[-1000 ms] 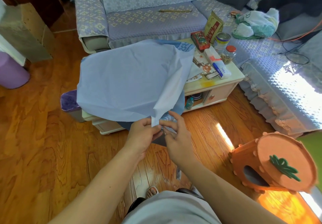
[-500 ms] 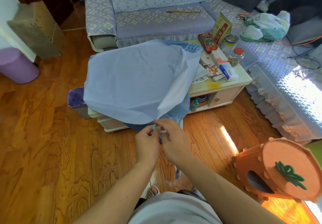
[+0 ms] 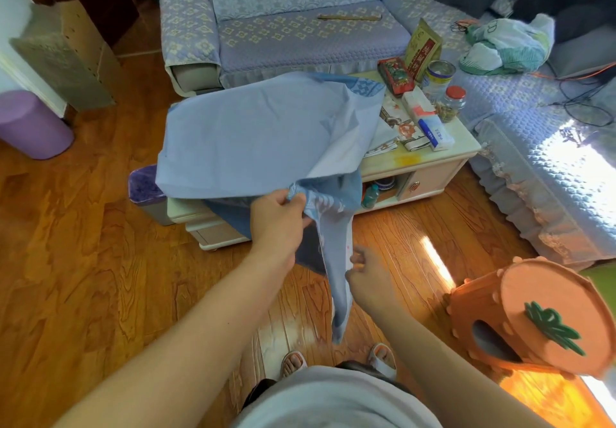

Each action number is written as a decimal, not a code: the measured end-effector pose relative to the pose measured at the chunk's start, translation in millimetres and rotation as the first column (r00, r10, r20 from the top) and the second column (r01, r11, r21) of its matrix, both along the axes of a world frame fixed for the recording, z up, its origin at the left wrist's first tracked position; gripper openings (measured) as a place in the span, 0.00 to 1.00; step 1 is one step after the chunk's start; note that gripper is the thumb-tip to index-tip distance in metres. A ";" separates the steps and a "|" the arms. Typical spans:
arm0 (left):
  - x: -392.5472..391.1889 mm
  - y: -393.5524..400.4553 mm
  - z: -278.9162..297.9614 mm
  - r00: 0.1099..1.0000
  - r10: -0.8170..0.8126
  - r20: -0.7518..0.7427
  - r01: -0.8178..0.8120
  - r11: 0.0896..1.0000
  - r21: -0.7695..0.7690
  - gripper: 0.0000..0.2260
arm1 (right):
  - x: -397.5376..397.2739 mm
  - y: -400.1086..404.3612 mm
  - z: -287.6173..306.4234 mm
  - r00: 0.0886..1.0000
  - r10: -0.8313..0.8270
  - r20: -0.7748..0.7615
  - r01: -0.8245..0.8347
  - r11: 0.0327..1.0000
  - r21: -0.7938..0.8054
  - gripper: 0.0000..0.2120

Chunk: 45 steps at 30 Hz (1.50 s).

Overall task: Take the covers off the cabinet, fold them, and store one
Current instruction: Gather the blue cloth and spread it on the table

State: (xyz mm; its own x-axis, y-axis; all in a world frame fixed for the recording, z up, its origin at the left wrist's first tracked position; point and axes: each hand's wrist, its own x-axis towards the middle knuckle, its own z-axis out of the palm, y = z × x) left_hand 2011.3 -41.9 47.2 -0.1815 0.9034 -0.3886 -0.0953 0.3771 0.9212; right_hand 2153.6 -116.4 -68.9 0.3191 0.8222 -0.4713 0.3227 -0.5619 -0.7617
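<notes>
The pale blue fabric cover (image 3: 253, 134) drapes over the low cream cabinet (image 3: 430, 157). The left hand (image 3: 276, 221) grips a bunched corner; the right hand (image 3: 366, 277) pinches the hanging edge. Corners should be matched before folding. Open wooden floor (image 3: 83, 261) lies leftward; the orange felt stool (image 3: 533, 314) crowds the right.

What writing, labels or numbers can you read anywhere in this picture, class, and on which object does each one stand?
None can be read with certainty.
Gold and red packet: large Chinese characters down a red strip, too blurred to quote.
Red box: decorated print, unreadable.
White and blue box: small print on the blue part, too small.
Tin: label blurred.
Blue cover, gripped by the left hand and right hand: pattern only, no text.
</notes>
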 end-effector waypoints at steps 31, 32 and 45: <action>16.9 69.5 109.7 0.983 0.024 0.183 -0.045 0.993 0.112 0.10 | -76.3 44.3 36.0 0.896 -0.269 0.355 0.091 0.890 0.446 0.29; 17.4 68.3 109.2 0.983 0.026 0.180 -0.048 0.992 0.116 0.10 | -78.1 50.1 41.3 0.891 -0.295 0.345 0.118 0.884 0.453 0.29; 16.1 80.4 113.0 0.966 0.072 0.249 -0.106 0.986 0.127 0.07 | -21.8 58.5 30.7 0.813 -0.290 0.505 0.183 0.950 0.252 0.08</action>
State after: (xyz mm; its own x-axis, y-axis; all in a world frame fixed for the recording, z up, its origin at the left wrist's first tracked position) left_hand 2027.4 38.5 160.2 -0.1792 0.9358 -0.3037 -0.3502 0.2278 0.9086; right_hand 2131.8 -57.9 -38.2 0.6702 0.7419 -0.0210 0.5811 -0.5422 -0.6069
